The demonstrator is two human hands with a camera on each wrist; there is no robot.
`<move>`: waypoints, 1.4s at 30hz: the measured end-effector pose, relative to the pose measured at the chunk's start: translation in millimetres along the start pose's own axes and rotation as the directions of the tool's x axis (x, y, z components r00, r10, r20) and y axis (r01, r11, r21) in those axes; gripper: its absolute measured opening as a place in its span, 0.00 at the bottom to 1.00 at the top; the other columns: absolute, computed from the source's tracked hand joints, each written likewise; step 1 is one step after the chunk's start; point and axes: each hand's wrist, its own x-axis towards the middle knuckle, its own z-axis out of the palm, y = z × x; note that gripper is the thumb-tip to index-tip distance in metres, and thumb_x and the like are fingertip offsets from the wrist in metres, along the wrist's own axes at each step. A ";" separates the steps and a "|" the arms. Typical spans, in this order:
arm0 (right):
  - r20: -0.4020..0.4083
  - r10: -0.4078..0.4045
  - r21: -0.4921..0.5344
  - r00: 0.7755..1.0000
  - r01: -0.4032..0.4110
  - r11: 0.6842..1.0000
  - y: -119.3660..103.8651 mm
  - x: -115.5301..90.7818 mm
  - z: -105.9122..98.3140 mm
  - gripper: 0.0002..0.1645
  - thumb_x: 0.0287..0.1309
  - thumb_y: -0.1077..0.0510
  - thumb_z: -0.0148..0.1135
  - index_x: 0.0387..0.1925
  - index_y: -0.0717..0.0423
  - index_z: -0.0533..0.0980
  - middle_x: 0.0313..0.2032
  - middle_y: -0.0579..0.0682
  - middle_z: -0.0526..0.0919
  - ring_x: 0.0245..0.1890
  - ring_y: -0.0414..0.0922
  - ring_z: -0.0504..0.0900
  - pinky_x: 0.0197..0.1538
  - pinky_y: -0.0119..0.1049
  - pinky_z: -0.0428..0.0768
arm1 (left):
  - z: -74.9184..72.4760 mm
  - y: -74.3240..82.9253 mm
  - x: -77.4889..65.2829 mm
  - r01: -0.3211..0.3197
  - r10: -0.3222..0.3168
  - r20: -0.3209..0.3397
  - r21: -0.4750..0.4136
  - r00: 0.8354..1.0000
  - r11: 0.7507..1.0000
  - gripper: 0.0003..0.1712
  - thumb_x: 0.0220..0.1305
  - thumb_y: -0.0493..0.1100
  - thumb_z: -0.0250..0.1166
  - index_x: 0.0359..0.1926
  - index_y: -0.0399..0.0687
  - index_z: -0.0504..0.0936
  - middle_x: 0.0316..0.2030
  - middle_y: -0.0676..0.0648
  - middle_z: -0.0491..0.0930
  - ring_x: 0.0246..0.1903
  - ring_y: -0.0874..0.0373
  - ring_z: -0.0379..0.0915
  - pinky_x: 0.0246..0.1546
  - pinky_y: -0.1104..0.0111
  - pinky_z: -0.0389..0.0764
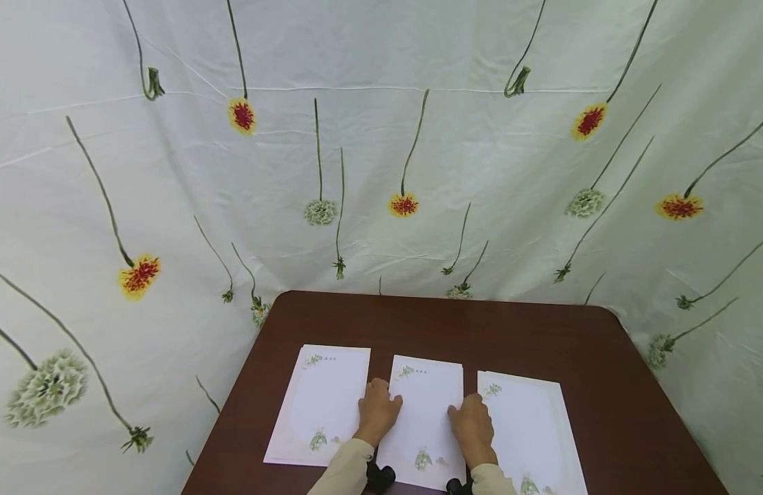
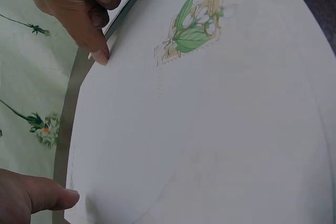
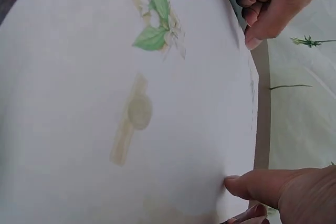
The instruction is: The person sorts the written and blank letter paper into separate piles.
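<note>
A white sheet of stationery paper (image 1: 425,405) with printed green-and-white flowers lies in the middle of the table, perhaps on other sheets. My left hand (image 1: 379,412) grips its left edge, and my right hand (image 1: 472,430) grips the right edge. The left wrist view shows the left thumb (image 2: 52,195) on the paper's face. In the right wrist view, the right thumb (image 3: 257,187) lies on the opposite side. Fingers under the sheet are mostly hidden.
Similar flowered sheets (image 1: 328,399) lie to the left, and more flowered paper (image 1: 526,419) lies to the right, both close to my hands. All rest on a dark brown table (image 1: 443,316). A flower-printed white cloth (image 1: 369,158) hangs behind it.
</note>
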 end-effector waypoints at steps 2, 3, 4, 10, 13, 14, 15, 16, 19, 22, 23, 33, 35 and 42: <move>0.002 0.012 0.018 1.000 -0.012 1.000 0.2 -0.2 0.2 0.23 0.56 0.62 0.67 0.40 0.80 0.69 0.29 0.71 0.79 0.30 0.67 0.82 0.29 0.57 0.78 | 1.5 -0.9 0.4 0.009 -0.009 -0.008 -0.005 1.000 1.000 0.16 0.55 0.37 0.71 0.38 0.33 0.75 0.32 0.42 0.73 0.38 0.43 0.74 0.41 0.46 0.69; 0.002 0.014 0.026 1.000 -0.015 1.000 0.4 -0.2 0.2 0.23 0.56 0.62 0.67 0.40 0.80 0.69 0.29 0.71 0.79 0.30 0.67 0.82 0.29 0.57 0.78 | 2.1 -1.5 0.5 0.012 -0.012 -0.009 -0.011 1.000 1.000 0.15 0.55 0.37 0.72 0.38 0.34 0.75 0.32 0.42 0.72 0.38 0.43 0.74 0.41 0.46 0.69; 0.003 0.017 0.032 1.000 -0.017 0.999 0.8 0.0 0.5 0.22 0.56 0.63 0.67 0.40 0.80 0.69 0.29 0.71 0.79 0.30 0.67 0.82 0.30 0.57 0.78 | 2.3 -2.0 0.3 0.014 -0.014 -0.011 -0.020 1.000 1.000 0.15 0.55 0.36 0.72 0.38 0.34 0.75 0.32 0.43 0.72 0.37 0.44 0.73 0.40 0.46 0.68; -0.007 0.014 0.078 1.000 -0.013 0.997 3.3 -0.4 2.1 0.22 0.54 0.63 0.67 0.41 0.79 0.69 0.31 0.71 0.79 0.33 0.67 0.82 0.33 0.57 0.79 | 3.4 -3.3 -0.7 0.022 -0.023 -0.026 -0.049 0.999 0.999 0.17 0.54 0.35 0.72 0.38 0.36 0.72 0.33 0.42 0.69 0.37 0.43 0.72 0.39 0.47 0.68; -0.009 0.017 0.119 1.000 -0.016 0.993 3.9 -1.0 3.2 0.22 0.54 0.64 0.67 0.43 0.79 0.71 0.33 0.71 0.80 0.34 0.65 0.82 0.35 0.55 0.79 | 2.9 -3.1 -0.9 0.015 -0.018 -0.048 -0.053 0.999 0.998 0.19 0.53 0.34 0.73 0.38 0.38 0.70 0.34 0.43 0.68 0.39 0.43 0.72 0.38 0.48 0.68; -0.007 0.020 0.132 1.000 -0.019 0.991 3.8 -1.1 3.5 0.22 0.54 0.64 0.67 0.43 0.80 0.71 0.34 0.71 0.80 0.34 0.65 0.82 0.35 0.55 0.80 | 2.5 -2.9 -0.8 0.012 -0.015 -0.057 -0.055 0.998 0.998 0.19 0.52 0.34 0.73 0.38 0.39 0.70 0.35 0.43 0.67 0.39 0.43 0.72 0.37 0.49 0.68; -0.005 0.019 0.141 1.000 -0.018 0.990 3.4 -1.2 3.6 0.22 0.54 0.65 0.67 0.44 0.80 0.71 0.35 0.72 0.79 0.35 0.65 0.82 0.35 0.55 0.80 | 1.9 -2.6 -0.7 0.008 -0.012 -0.065 -0.058 0.998 0.998 0.20 0.52 0.34 0.73 0.39 0.39 0.70 0.35 0.43 0.67 0.39 0.43 0.72 0.37 0.49 0.68; -0.003 0.021 0.152 1.000 -0.020 0.988 3.1 -1.1 3.6 0.22 0.54 0.65 0.66 0.44 0.80 0.71 0.35 0.72 0.79 0.35 0.65 0.82 0.35 0.55 0.80 | 1.4 -2.1 -0.7 0.007 -0.011 -0.069 -0.063 0.998 0.998 0.20 0.52 0.33 0.73 0.38 0.39 0.69 0.35 0.43 0.67 0.39 0.43 0.72 0.36 0.49 0.68; -0.004 0.023 0.175 1.000 -0.022 0.984 2.0 0.0 3.7 0.22 0.55 0.65 0.66 0.45 0.80 0.72 0.38 0.74 0.79 0.36 0.66 0.82 0.36 0.55 0.80 | 1.2 -2.0 0.5 0.013 -0.019 -0.074 -0.075 0.997 0.997 0.21 0.52 0.33 0.74 0.38 0.40 0.68 0.35 0.43 0.65 0.38 0.43 0.71 0.36 0.49 0.68; -0.011 0.027 0.197 1.000 -0.024 0.980 1.5 2.0 3.6 0.21 0.56 0.64 0.66 0.45 0.79 0.73 0.40 0.75 0.79 0.38 0.67 0.82 0.38 0.56 0.80 | 2.7 -3.8 1.7 0.024 -0.029 -0.068 -0.078 0.997 0.997 0.21 0.53 0.34 0.73 0.38 0.41 0.67 0.36 0.42 0.64 0.38 0.44 0.69 0.37 0.49 0.67; -0.014 0.026 0.203 1.000 -0.023 0.979 1.3 2.5 3.6 0.21 0.56 0.63 0.66 0.44 0.79 0.73 0.40 0.75 0.79 0.39 0.67 0.82 0.39 0.56 0.80 | 3.3 -4.6 2.0 0.027 -0.032 -0.063 -0.078 0.998 0.997 0.20 0.54 0.34 0.73 0.38 0.41 0.67 0.36 0.42 0.64 0.38 0.44 0.68 0.37 0.49 0.66; -0.037 -0.012 0.245 0.999 0.021 0.969 2.5 5.6 -0.2 0.12 0.60 0.61 0.65 0.36 0.67 0.74 0.28 0.57 0.80 0.30 0.54 0.80 0.34 0.49 0.78 | 1.5 -5.6 1.3 -0.005 0.000 -0.049 -0.112 0.999 0.994 0.17 0.58 0.33 0.69 0.37 0.43 0.67 0.29 0.48 0.70 0.31 0.50 0.71 0.34 0.53 0.64; -0.026 -0.018 0.249 0.999 0.024 0.968 3.5 5.9 -1.8 0.11 0.61 0.60 0.65 0.35 0.66 0.74 0.27 0.54 0.79 0.28 0.50 0.78 0.31 0.45 0.76 | 0.7 -5.9 0.4 -0.013 0.007 -0.051 -0.126 0.999 0.992 0.16 0.59 0.32 0.68 0.37 0.43 0.67 0.28 0.48 0.70 0.29 0.51 0.71 0.34 0.54 0.64; -0.003 -0.045 0.226 0.999 0.045 0.973 8.2 5.4 -3.1 0.11 0.65 0.59 0.64 0.33 0.63 0.74 0.24 0.50 0.76 0.23 0.45 0.74 0.26 0.39 0.73 | -3.8 -7.9 -0.7 0.006 -0.011 -0.033 -0.134 0.999 0.991 0.12 0.63 0.34 0.68 0.36 0.42 0.70 0.25 0.49 0.73 0.26 0.52 0.72 0.32 0.56 0.70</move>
